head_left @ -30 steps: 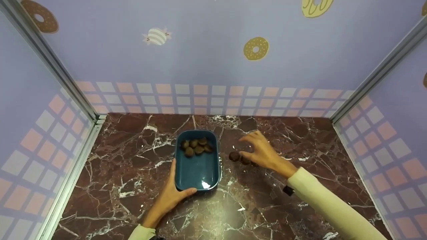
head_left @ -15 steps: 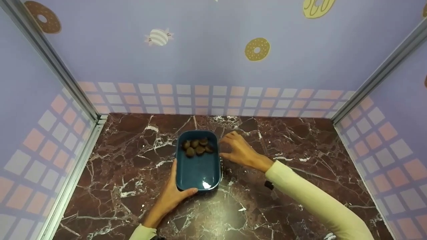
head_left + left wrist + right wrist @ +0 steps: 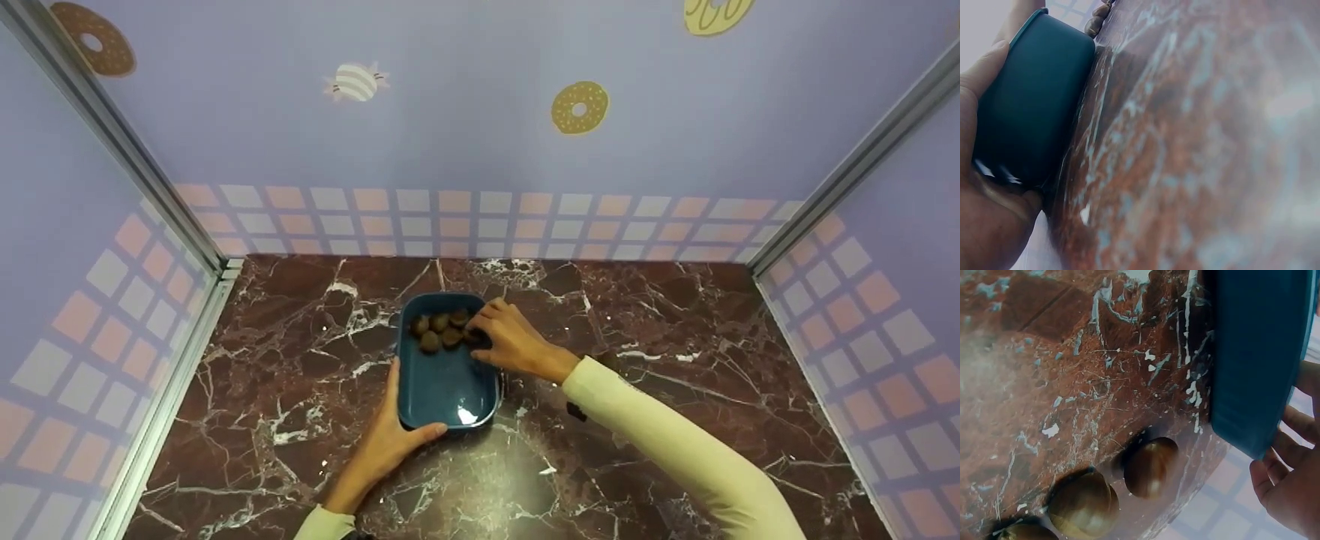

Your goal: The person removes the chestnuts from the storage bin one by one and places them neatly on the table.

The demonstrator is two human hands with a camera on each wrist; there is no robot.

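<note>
A deep blue rectangular dish stands on the marble-patterned table with several brown chestnuts in its far end. My left hand grips the dish at its near left corner, thumb along the near wall and fingers along the left side. My right hand reaches over the right rim, fingers bent and thumb beside the rightmost chestnut. I cannot tell whether it pinches that chestnut. In the right wrist view its fingertips are hidden behind the dish wall. More chestnuts lie in a row on the table right of the dish.
Purple patterned panels enclose the table at the back and both sides, with metal rails at the corners. The marble-patterned tabletop is glossy. In the head view my right hand and sleeve cover the loose chestnuts.
My right hand has moved left from above the loose chestnuts, across the rim and into the dish's far right part. The left hand keeps its grip in place.
</note>
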